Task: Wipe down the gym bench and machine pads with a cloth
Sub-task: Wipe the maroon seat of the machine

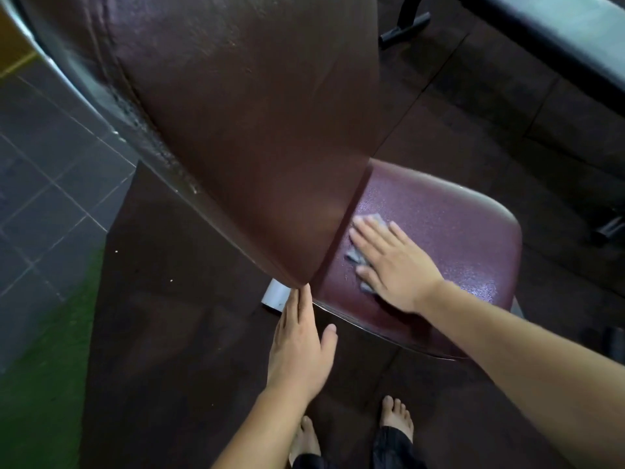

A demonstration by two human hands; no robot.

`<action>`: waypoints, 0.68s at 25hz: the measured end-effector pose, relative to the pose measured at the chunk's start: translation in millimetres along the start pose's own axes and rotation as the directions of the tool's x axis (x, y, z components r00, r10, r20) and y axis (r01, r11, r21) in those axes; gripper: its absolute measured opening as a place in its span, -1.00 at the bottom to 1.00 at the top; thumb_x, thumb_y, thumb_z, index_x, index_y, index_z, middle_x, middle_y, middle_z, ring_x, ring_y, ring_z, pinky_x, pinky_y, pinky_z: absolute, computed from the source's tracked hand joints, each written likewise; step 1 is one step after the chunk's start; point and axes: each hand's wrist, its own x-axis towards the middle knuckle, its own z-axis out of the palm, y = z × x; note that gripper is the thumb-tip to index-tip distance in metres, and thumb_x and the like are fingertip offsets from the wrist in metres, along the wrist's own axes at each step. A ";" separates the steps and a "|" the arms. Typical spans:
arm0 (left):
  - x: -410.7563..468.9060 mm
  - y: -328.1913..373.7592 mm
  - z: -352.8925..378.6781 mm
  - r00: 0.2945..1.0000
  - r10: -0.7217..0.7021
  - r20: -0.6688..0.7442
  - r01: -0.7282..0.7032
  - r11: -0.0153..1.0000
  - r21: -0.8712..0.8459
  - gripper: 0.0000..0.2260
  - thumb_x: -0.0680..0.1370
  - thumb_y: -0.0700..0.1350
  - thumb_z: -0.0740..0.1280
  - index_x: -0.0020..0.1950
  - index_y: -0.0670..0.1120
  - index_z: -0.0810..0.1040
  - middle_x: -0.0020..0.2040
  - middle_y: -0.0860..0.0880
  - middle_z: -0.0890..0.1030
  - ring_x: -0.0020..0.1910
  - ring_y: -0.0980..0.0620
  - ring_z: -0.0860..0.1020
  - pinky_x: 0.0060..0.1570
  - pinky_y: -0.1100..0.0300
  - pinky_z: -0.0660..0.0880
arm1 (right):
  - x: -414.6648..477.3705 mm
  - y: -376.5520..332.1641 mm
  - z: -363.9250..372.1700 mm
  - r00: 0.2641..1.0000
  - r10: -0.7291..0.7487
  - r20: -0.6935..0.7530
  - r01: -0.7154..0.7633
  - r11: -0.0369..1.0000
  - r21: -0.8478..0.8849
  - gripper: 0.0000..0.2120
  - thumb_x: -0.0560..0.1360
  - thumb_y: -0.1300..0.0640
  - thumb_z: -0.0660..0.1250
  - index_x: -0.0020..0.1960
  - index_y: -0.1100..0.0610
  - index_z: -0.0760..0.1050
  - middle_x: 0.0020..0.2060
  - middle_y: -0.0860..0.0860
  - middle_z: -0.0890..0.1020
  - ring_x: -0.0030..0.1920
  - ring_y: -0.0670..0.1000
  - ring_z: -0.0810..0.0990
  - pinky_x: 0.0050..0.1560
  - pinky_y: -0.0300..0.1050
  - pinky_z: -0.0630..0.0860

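Observation:
A maroon padded seat sits below a tall, inclined dark-red backrest pad. My right hand lies flat on the seat near the backrest, fingers spread, pressing a grey cloth against the pad; most of the cloth is hidden under the palm. My left hand is open, fingers together, with its fingertips touching the lower corner of the backrest at the seat's front-left edge. It holds nothing.
Dark rubber floor mats surround the bench. Grey tiles and a green strip lie to the left. A white frame tube shows under the backrest. My bare feet stand by the seat. Black machine parts are at the top right.

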 end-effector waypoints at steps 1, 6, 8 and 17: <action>-1.1 -0.5 0.7 1.000 -0.005 -0.002 0.005 0.998 -0.057 -0.28 0.66 0.17 0.12 0.70 -0.03 -0.15 0.70 0.02 -0.05 0.66 0.09 -0.06 0.59 0.24 -0.05 | 15.7 -3.4 -3.0 0.995 0.101 0.011 -0.101 0.994 0.027 -0.33 0.67 -0.19 -0.08 0.67 0.15 0.10 0.67 0.09 0.07 0.67 0.10 -0.05 0.62 0.18 0.06; 0.0 -1.5 3.3 0.990 -0.132 -0.054 0.108 0.942 -0.317 -0.16 0.53 0.39 -0.04 0.69 -0.08 0.07 0.68 -0.06 0.14 0.65 0.09 0.09 0.47 0.46 -0.06 | 11.7 -89.2 4.4 1.000 -0.030 0.009 0.030 0.999 -0.016 -0.38 0.67 -0.14 0.06 0.59 0.22 0.26 0.61 0.18 0.22 0.66 0.21 0.00 0.64 0.19 -0.05; 4.1 0.4 2.3 0.993 -0.103 -0.052 0.084 0.955 -0.284 -0.19 0.54 0.40 -0.07 0.69 -0.02 0.07 0.69 -0.03 0.12 0.65 0.12 0.06 0.52 0.33 -0.01 | -34.1 -80.1 11.5 0.990 -0.139 0.017 0.139 0.990 -0.030 -0.35 0.66 -0.13 0.09 0.66 0.15 0.13 0.66 0.10 0.10 0.67 0.13 -0.05 0.64 0.16 -0.06; 25.8 21.5 8.7 0.989 0.133 -0.058 -0.126 0.986 0.112 -0.31 0.62 0.32 -0.13 0.70 0.03 0.06 0.70 0.12 -0.01 0.65 0.10 0.00 0.58 0.25 -0.15 | -15.6 -39.6 8.8 0.906 0.419 -0.054 -0.408 0.901 0.151 -0.35 0.70 -0.14 -0.08 0.67 0.17 -0.04 0.67 0.14 -0.07 0.66 0.15 -0.18 0.64 0.17 -0.08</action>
